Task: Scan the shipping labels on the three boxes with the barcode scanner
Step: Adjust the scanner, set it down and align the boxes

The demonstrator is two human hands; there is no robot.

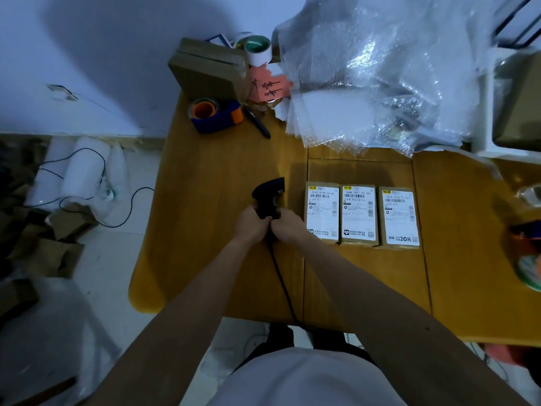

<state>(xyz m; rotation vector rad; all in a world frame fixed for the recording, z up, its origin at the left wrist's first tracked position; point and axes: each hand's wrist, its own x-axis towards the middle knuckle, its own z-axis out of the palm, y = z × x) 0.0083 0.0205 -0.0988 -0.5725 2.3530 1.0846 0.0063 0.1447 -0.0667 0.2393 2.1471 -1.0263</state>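
Note:
Three small cardboard boxes lie side by side on the wooden table (205,200), each with a white shipping label facing up: the left box (322,213), the middle box (359,215) and the right box (399,218). Just left of them is a black barcode scanner (269,194), its head pointing away from me and its black cable (282,282) trailing back over the table's near edge. My left hand (251,225) and my right hand (288,225) both grip the scanner's handle, which they mostly hide.
At the back of the table stand a larger cardboard box (209,68), a blue-and-orange tape dispenser (215,115), a black pen (257,123), a white tape roll (257,51) and pink paper (268,86). Bubble wrap (380,74) fills the back right. Cardboard scraps litter the floor (38,244) on the left.

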